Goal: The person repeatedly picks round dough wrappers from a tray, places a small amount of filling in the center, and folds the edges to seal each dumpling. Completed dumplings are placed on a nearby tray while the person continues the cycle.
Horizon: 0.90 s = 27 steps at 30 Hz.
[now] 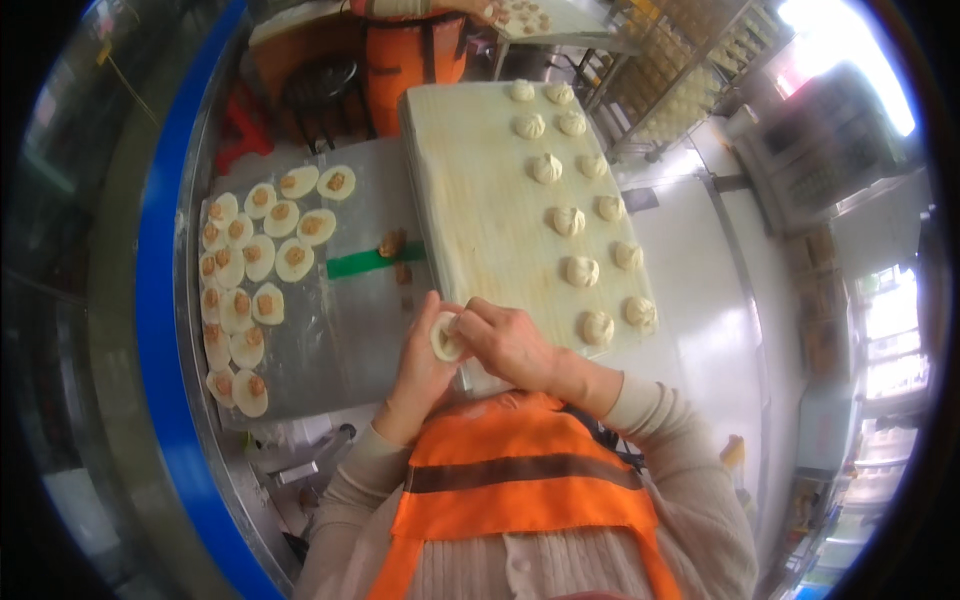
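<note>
My left hand (421, 360) cradles a round dough wrapper (445, 337) with some filling at its middle. The fingers of my right hand (510, 341) pinch the wrapper's right edge. Both hands are over the near left corner of a pale, cloth-like tray surface (480, 217). Pleated, closed buns (582, 271) stand in two columns along the tray's right side. To the left, on a grey metal table (367, 322), lie several flat dough rounds (295, 259), each with a lump of brown filling on it.
Green tape (360, 264) crosses the table beside a few brown scraps (391, 243). A blue-edged barrier (169, 225) runs along the left. Beyond the tray are a black stool (321, 82), a red stool (244, 131), a co-worker in an orange apron (409, 64) and a rack of trays (682, 67).
</note>
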{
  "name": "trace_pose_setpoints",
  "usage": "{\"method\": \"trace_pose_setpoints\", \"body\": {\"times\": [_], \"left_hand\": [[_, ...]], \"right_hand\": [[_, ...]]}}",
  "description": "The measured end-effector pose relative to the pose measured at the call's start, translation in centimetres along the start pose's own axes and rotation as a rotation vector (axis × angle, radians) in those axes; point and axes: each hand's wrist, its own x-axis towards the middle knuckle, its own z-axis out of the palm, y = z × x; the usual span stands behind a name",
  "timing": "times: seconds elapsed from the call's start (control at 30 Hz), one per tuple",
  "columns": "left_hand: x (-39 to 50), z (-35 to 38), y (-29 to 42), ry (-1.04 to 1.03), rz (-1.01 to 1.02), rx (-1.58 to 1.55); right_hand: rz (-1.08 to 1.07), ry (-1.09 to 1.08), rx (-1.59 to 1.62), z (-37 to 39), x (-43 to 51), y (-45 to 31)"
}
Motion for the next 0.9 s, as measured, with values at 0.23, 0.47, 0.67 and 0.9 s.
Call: {"method": "trace_pose_setpoints", "body": {"times": [0.23,0.47,0.67,0.9], "left_hand": [[-1.4,0.7,0.9,-0.078,0.106,0.237],[-1.9,1.8,0.6,0.094,0.193,0.406],[-2.1,1.6,0.4,0.041,0.200,0.478],[-2.1,2.4,0.0,0.095,0.246,0.522]], "right_hand": [[0.003,-0.020,0.072,-0.4,-0.7,0.4],[0.087,-0.082,0.254,-0.7,-0.7,0.1],[0.081,-0.137,0.371,-1.5,-0.7,0.7],[-0.032,-0.155,0.361,-2.3,-1.0,0.9]]}}
